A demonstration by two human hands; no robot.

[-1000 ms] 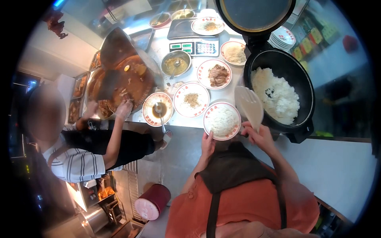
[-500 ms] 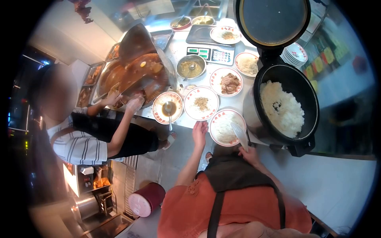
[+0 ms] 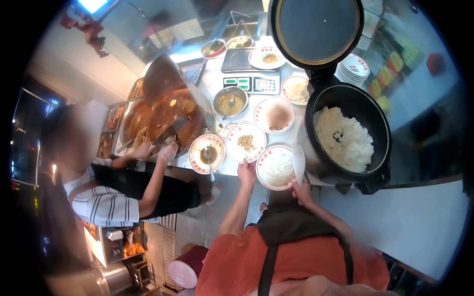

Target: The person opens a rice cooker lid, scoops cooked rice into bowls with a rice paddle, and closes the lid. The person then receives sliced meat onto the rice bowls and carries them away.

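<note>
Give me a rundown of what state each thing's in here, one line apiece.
Paddle: held in the right hand
Rice plate: rice across its middle
Flake plate: left hand at its rim
Cooker: open, part full
Lid: raised
Scale: display lit
Steel bowl: part full, spoon inside
Sauce dish: spoon resting in it
Spare plates: stacked

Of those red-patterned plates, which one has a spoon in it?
The brown-sauce plate, leftmost: a spoon rests in it, handle past the rim. The flake plate beside it, the rice plate and the others show none.
</note>
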